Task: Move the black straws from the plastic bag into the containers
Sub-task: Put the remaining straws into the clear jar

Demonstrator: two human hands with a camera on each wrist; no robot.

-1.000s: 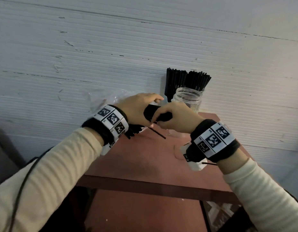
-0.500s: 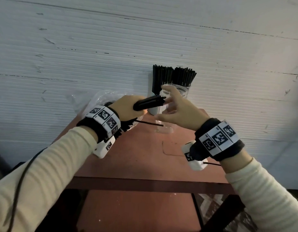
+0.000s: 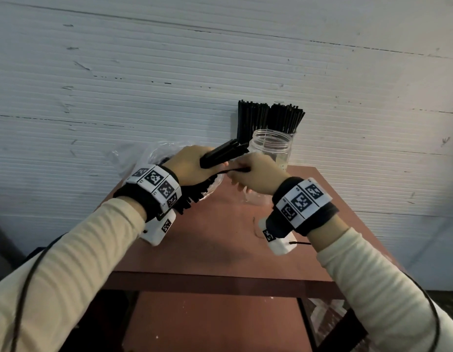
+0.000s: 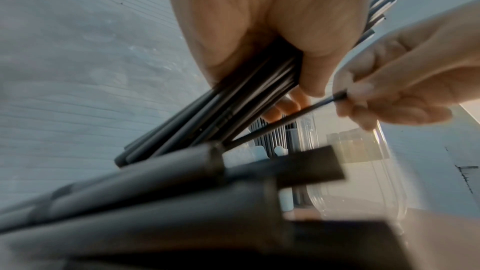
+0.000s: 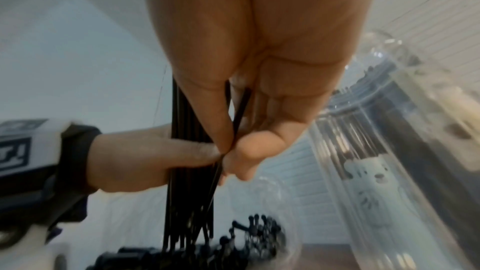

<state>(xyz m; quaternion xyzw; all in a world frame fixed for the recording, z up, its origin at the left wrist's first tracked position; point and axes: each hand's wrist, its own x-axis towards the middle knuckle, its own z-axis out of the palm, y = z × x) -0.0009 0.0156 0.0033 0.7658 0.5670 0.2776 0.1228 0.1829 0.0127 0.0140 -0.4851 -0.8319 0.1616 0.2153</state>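
Observation:
My left hand (image 3: 195, 166) grips a bundle of black straws (image 3: 221, 154), held level with its tips by the mouth of a clear empty jar (image 3: 270, 148). My right hand (image 3: 253, 174) pinches a single loose straw (image 3: 235, 170) just under the bundle. The left wrist view shows the bundle (image 4: 207, 114) in the fist and the single straw (image 4: 285, 118) between the right thumb and finger. In the right wrist view that straw (image 5: 239, 114) sits in the pinch. The plastic bag (image 3: 149, 158) lies behind my left wrist with more straws (image 3: 200, 191) spilling from it.
Two containers packed with upright black straws (image 3: 268, 118) stand against the white ribbed wall behind the empty jar. Everything sits on a small red-brown table (image 3: 220, 245), whose front edge is near my forearms. A lower shelf shows beneath.
Half a second ago my right hand was open beside the jar; now it pinches the loose straw hanging under the bundle. The left hand has kept its grip and brought the bundle nearer the jar.

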